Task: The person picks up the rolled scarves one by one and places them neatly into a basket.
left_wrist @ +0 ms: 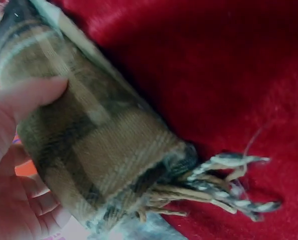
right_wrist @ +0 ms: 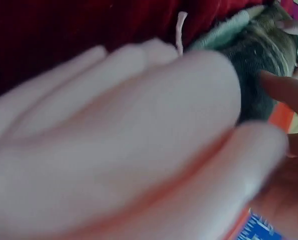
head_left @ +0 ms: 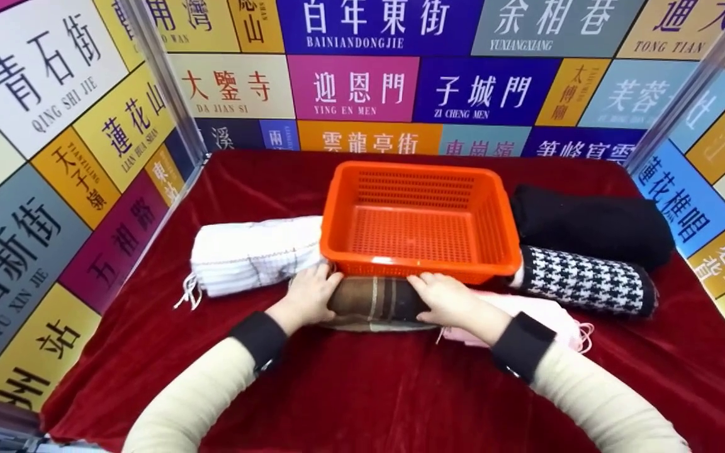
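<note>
A brown plaid scarf (head_left: pixel 375 302), folded into a roll, lies across the front of an orange plastic basket (head_left: pixel 416 267). My left hand (head_left: pixel 309 299) grips its left end; in the left wrist view the thumb (left_wrist: pixel 43 92) lies across the plaid, the other fingers pass behind, and braided fringe (left_wrist: pixel 224 192) hangs from that end. At the scarf's right end, my right hand (head_left: pixel 454 305) holds it with thumb in front and fingers on the far side. Beside that hand is a pink folded scarf (head_left: pixel 529 308), which fills much of the right wrist view, blurred.
Left of the basket lies a white striped scarf (head_left: pixel 255 255) with fringe. A black folded cloth (head_left: pixel 592 223) and a houndstooth roll (head_left: pixel 589 281) sit to its right. Dark red velvet (head_left: pixel 375 390) covers the table. Lettered panels (head_left: pixel 353 88) stand behind and at both sides.
</note>
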The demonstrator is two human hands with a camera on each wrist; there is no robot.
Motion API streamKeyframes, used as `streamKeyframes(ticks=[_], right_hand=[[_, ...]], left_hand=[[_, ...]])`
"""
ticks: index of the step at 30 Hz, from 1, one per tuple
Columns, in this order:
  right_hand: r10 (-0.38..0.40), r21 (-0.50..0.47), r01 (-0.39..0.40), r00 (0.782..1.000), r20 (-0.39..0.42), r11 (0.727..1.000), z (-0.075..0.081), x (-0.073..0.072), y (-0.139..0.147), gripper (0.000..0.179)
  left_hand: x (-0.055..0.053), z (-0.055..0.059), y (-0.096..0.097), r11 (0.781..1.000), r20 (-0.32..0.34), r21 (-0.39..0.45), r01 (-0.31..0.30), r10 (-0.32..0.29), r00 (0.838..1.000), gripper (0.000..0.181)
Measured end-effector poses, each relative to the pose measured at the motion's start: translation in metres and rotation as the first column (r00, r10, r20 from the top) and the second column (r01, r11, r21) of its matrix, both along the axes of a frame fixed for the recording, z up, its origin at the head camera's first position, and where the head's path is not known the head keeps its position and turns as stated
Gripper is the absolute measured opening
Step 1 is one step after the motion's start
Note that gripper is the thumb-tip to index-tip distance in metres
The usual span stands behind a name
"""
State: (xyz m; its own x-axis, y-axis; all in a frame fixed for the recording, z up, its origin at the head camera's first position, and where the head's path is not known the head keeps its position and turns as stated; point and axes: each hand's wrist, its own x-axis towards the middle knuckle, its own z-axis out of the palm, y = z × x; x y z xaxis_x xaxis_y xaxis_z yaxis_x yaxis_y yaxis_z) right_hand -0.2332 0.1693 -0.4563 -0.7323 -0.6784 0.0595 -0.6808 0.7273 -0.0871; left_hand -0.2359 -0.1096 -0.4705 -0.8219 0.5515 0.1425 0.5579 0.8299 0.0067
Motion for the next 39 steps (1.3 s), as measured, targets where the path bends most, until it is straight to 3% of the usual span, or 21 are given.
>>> streamKeyframes(ticks=[3,6,11,15,19,24,31,34,39], right_hand=[[-0.063,0.069,0.059,0.996,0.066,0.996,-0.008,-0.006,-0.008,0.078],[-0.092,0.077,0.084,0.99,0.109,0.993,-0.019,-0.01,-0.014,0.087],[-0.111,0.059,0.105,0.987,0.113,0.993,-0.027,-0.011,-0.018,0.087],[-0.112,0.026,0.111,0.991,0.073,0.994,-0.024,-0.012,-0.017,0.069],[-0.132,0.004,0.132,0.991,0.032,0.991,-0.019,-0.015,-0.016,0.055],[-0.138,-0.032,0.137,0.99,-0.033,0.99,-0.008,-0.011,-0.012,0.054],[-0.062,-0.114,0.044,0.986,-0.153,0.992,0.011,0.005,-0.003,0.051],[-0.055,-0.138,0.037,0.99,-0.129,0.99,0.028,0.008,0.002,0.052],[-0.108,-0.161,0.105,0.994,-0.011,0.981,0.064,0.003,0.015,0.046]], left_hand=[[-0.004,-0.002,0.0,0.998,0.025,-0.057,-0.003,0.005,1.0,0.069],[-0.002,-0.006,0.001,0.995,0.08,-0.101,-0.018,0.027,0.996,0.076],[-0.002,-0.013,0.003,0.993,0.152,-0.107,-0.049,0.065,0.986,0.082],[-0.006,-0.016,0.003,0.997,0.14,-0.057,-0.045,0.053,0.989,0.071],[-0.008,-0.013,0.002,0.999,0.075,-0.015,-0.033,0.034,0.997,0.058],[-0.004,-0.002,-0.002,0.999,0.011,0.044,0.002,-0.002,1.0,0.054],[0.01,0.018,-0.009,0.992,0.014,0.106,0.062,-0.064,0.998,0.059],[0.011,0.034,-0.009,0.988,0.008,0.127,0.084,-0.085,0.996,0.059],[0.004,0.071,-0.001,0.982,0.022,0.16,0.101,-0.106,0.994,0.06]])
